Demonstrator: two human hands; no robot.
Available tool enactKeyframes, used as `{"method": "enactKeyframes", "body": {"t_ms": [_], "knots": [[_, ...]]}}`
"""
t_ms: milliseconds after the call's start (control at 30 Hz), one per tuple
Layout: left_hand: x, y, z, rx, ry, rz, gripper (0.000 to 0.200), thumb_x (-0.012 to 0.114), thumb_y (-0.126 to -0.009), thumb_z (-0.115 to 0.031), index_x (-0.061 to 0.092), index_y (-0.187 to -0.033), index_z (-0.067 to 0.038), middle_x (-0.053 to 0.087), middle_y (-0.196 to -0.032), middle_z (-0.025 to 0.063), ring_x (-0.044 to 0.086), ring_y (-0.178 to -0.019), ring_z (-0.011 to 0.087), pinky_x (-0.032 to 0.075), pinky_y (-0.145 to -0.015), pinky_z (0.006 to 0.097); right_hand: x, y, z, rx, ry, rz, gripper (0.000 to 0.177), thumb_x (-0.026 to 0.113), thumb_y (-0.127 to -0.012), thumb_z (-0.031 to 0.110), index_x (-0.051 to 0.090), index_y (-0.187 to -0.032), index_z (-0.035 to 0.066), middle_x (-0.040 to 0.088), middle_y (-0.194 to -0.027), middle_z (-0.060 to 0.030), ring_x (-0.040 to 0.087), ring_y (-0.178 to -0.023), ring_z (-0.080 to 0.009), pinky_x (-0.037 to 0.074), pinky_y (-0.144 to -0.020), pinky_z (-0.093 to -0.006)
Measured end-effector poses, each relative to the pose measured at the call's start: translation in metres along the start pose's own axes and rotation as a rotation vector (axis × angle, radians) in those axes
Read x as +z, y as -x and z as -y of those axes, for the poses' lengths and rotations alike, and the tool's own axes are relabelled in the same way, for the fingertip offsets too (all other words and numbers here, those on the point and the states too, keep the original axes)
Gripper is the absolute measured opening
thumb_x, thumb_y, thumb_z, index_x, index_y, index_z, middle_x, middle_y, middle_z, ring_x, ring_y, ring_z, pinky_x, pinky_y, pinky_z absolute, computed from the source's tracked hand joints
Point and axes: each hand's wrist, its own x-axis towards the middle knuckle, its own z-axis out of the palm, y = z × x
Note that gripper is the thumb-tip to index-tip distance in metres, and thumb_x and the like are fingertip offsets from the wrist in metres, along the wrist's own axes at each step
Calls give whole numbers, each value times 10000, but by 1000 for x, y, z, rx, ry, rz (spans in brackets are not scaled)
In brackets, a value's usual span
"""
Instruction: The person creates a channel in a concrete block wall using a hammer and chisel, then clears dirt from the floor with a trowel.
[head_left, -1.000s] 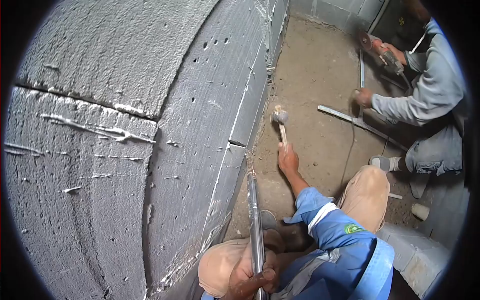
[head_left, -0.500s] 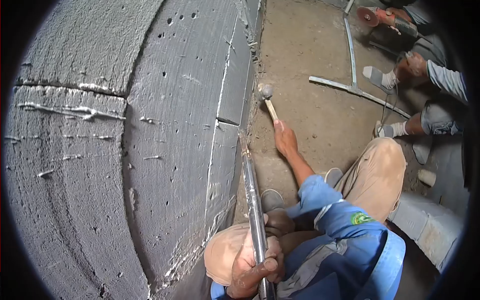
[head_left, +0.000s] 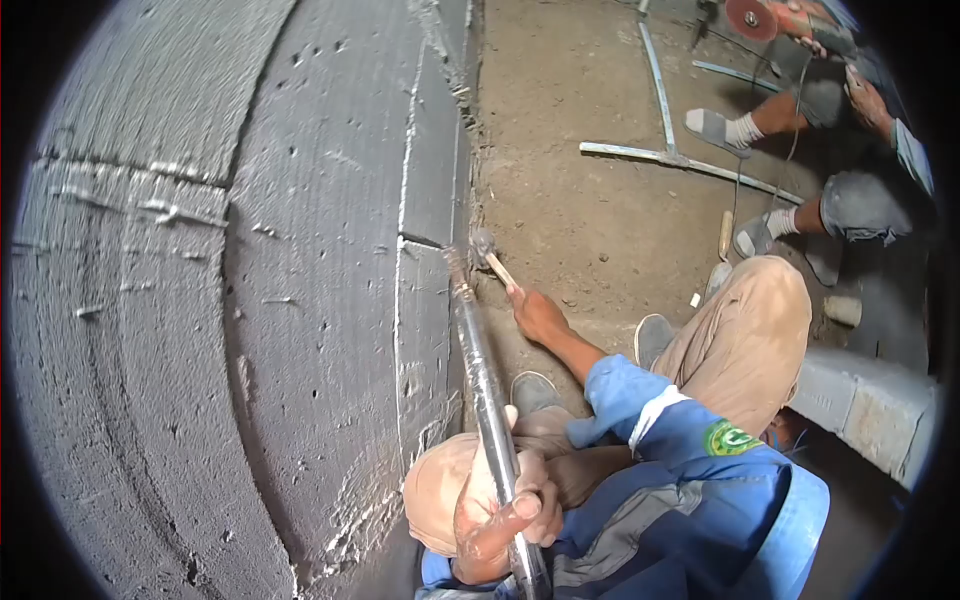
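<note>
Hammer in right hand, steel bar in left hand.

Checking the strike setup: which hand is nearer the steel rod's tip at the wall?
Right. The right hand, holding the hammer, is just beside the tip of the steel rod; the left hand grips that rod far down, near its lower end.

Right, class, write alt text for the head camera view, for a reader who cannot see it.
A person's left hand grips a long steel bar set against a joint in a grey block wall, while the right hand holds a hammer beside the bar's tip. Nearby, another person holds an angle grinder.
</note>
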Motion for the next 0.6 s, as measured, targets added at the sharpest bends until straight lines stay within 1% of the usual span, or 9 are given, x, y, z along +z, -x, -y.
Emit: {"method": "enactKeyframes", "body": {"t_ms": [67,133,167,233,333,367,433,500,600], "knots": [[4,7,7,17,-20,-12,755,553,-886,-19,134,-1511,-82,433,-873,24,457,-575,109,459,-530,276,-13,4,1,-14,-32,48,540,294,-1006,457,554,-1117,-3,617,-914,-307,600,-913,-476,453,-748,-550],[4,5,6,27,-20,-5,746,550,-890,-20,136,-1509,-76,433,-882,29,456,-579,111,459,-530,279,-27,-12,13,-150,-231,-215,517,320,-1003,456,542,-1057,-7,610,-874,-309,582,-866,-497,441,-735,-557],[6,5,6,26,-18,-15,742,548,-892,-21,137,-1508,-73,432,-886,31,456,-581,112,459,-529,280,-41,-7,25,-138,-249,-217,517,320,-1003,456,542,-1057,-7,610,-874,-309,582,-866,-497,441,-735,-557],[4,4,8,22,-2,-20,733,544,-896,-22,139,-1506,-68,431,-895,35,455,-585,114,459,-529,282,-65,1,41,-211,-448,-483,475,335,-1004,433,515,-993,-6,603,-836,-305,568,-835,-506,433,-722,-560],[0,-1,12,34,23,19,718,545,-898,-26,152,-1498,-59,430,-886,38,455,-594,115,460,-530,283,-57,-1,39,-257,-526,-646,442,340,-1004,421,493,-965,8,601,-843,-308,568,-841,-509,437,-713,-555],[1,-3,13,33,29,17,723,548,-895,-23,152,-1498,-60,431,-885,39,456,-593,115,460,-529,283,-45,-3,31,-262,-528,-643,442,340,-1004,421,493,-965,8,601,-843,-308,568,-841,-509,437,-713,-555],[2,-6,18,31,35,12,733,554,-889,-18,151,-1500,-63,433,-881,41,458,-591,116,458,-527,282,-7,-1,-4,-28,-308,-390,474,332,-1000,438,531,-977,8,611,-898,-314,577,-882,-508,451,-745,-556],[3,-6,21,34,43,3,742,560,-883,-12,151,-1501,-66,435,-878,43,460,-590,118,456,-525,282,34,-8,-52,34,-48,-71,507,332,-993,455,568,-980,7,623,-935,-311,588,-917,-501,460,-788,-558],[4,-6,23,35,47,3,757,569,-874,-4,151,-1502,-71,438,-873,46,463,-587,119,453,-522,281,13,-10,-36,120,-218,-173,579,299,-1004,474,580,-910,-24,627,-845,-290,611,-847,-461,451,-739,-532]]}}
